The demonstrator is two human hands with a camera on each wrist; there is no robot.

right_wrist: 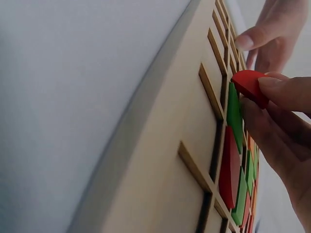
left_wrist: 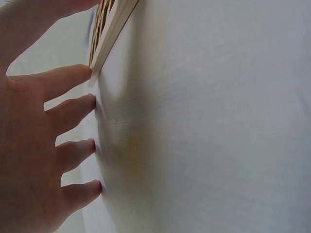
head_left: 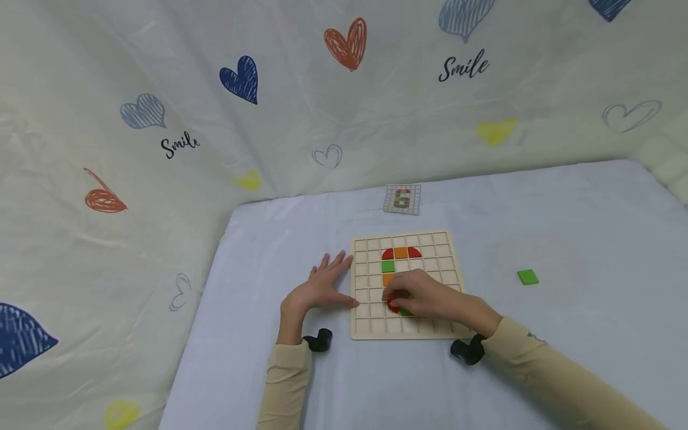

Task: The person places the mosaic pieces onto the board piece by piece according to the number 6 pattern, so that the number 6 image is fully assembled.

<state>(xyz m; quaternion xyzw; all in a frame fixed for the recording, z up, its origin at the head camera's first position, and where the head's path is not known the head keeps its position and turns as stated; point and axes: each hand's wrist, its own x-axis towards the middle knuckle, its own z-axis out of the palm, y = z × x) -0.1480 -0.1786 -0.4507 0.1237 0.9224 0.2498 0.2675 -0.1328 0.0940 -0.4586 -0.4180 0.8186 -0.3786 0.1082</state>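
A wooden grid board lies on the white-covered table. My right hand is over its lower middle, pinching a red rounded-corner tile between thumb and fingers. In the right wrist view that tile is tilted beside a green tile, with another red tile nearer the camera. Higher on the board, red, orange and green tiles sit in the squares; my right hand hides some of the others. My left hand has its fingers spread at the board's left edge, thumb and index fingertip touching it.
Behind the board lies a small pattern card with a coloured figure on a grid. One loose green tile is on the table to the right. Black wrist devices sit at both wrists. A printed cloth hangs behind the table.
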